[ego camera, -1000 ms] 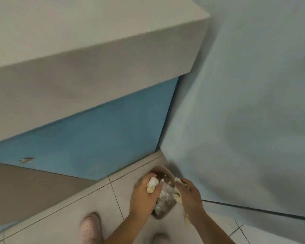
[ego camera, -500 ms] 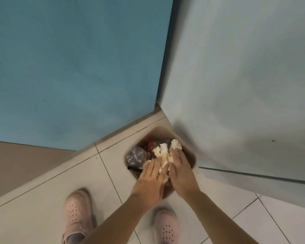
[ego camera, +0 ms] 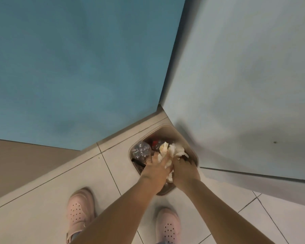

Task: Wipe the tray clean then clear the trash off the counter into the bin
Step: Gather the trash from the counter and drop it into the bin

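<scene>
Beige bin [ego camera: 165, 128] in the far floor corner holds a clear plastic bottle [ego camera: 141, 150] and something red [ego camera: 155, 143]. Over it, the left hand [ego camera: 157, 170] presses crumpled tissue [ego camera: 173, 149] with straight fingers, and the right hand [ego camera: 184, 171] curls round it.

Mostly matt paint, smooth tile and plastic here

The bin [ego camera: 168, 128] looks like matt beige plastic with a smooth rim. At its 10 o'clock there's a clear plastic bottle [ego camera: 141, 150], glossy and crinkled. At 1 o'clock, dull white crumpled paper [ego camera: 173, 149]. Floor tiles [ego camera: 42, 199] are smooth with a faint sheen. The blue wall [ego camera: 77, 67] at 10 o'clock is flat matt. Pink shoes [ego camera: 80, 208] at 7 look rubbery and perforated.
</scene>
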